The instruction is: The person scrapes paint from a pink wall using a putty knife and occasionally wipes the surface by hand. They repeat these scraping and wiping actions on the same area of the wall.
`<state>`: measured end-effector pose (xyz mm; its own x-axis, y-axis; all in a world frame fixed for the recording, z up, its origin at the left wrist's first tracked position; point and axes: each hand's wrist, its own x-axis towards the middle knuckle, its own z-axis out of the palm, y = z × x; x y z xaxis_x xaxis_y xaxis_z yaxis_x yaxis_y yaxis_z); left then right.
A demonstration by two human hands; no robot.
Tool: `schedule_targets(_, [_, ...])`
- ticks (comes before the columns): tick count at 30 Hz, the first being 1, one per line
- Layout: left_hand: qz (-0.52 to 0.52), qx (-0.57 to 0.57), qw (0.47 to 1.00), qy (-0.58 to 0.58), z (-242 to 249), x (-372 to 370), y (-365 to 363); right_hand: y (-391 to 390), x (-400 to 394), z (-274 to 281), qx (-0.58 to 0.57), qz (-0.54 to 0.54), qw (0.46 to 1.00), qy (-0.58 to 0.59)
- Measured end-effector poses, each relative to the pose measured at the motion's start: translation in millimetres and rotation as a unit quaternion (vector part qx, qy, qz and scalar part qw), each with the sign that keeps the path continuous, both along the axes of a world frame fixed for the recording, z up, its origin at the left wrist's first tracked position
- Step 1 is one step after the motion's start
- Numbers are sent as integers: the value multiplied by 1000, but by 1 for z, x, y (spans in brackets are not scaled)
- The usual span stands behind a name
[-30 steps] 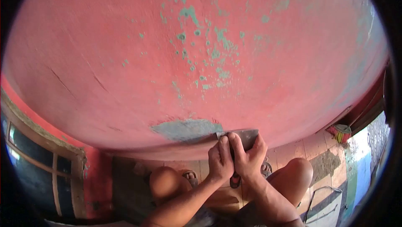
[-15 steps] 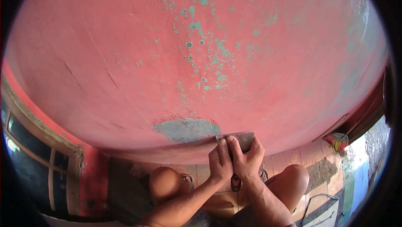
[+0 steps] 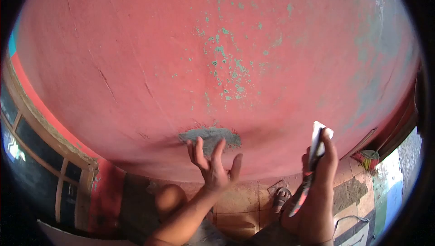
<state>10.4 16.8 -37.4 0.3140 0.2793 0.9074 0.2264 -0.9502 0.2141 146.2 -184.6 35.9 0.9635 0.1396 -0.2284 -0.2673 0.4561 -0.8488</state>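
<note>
My right hand [image 3: 327, 166] is wrapped around a putty knife [image 3: 315, 144], held up at the right. Its bright metal blade points upward and is turned nearly edge-on, while the black-and-red handle runs down below the fingers. My left hand [image 3: 213, 169] is empty, with its fingers spread and raised in front of the wall. The fingertips overlap the lower part of a rough grey patch [image 3: 206, 133] in the pink wall [image 3: 172, 73]. Small green spots of older paint [image 3: 233, 76] show through the pink above the patch.
A sandalled foot [image 3: 282, 197] rests on the tiled floor [image 3: 233, 206] close to the wall. At the right stands a broom head [image 3: 368, 159] with coloured bristles, near a dark patch on the tiles [image 3: 351, 191]. A wood-framed window [image 3: 59, 182] is at the left.
Both hands were together on the putty knife at the wall, beside the grey patch. The left hand has let go and moved left; the right has carried the knife right, tilting it up.
</note>
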Motion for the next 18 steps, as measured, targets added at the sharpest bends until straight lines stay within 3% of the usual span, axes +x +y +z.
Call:
schedule_targets(4, [-17,9,976,219,-21,-3,10,-19,18,11,-46,6,995,-89])
schedule_targets(7, [-65,-15,889,452,-31,-2,-14,-30,40,-25,-82,-23,992,-92])
schedule_targets(9, [-154,52,853,496,-46,0,-18,-33,41,-44,-51,-54,997,13])
schedule_targets(11, [-212,95,804,547,-58,-2,-14,-48,44,-57,-3,-65,997,32])
schedule_targets(13, [-243,125,754,597,-58,2,-9,-47,35,-39,20,-80,994,-70])
schedule_targets(16, [-273,96,763,578,-34,0,-8,-54,31,-33,37,-95,991,-81])
schedule_targets(18, [-249,143,786,547,-18,-1,-1,-56,33,-33,34,-111,992,-50])
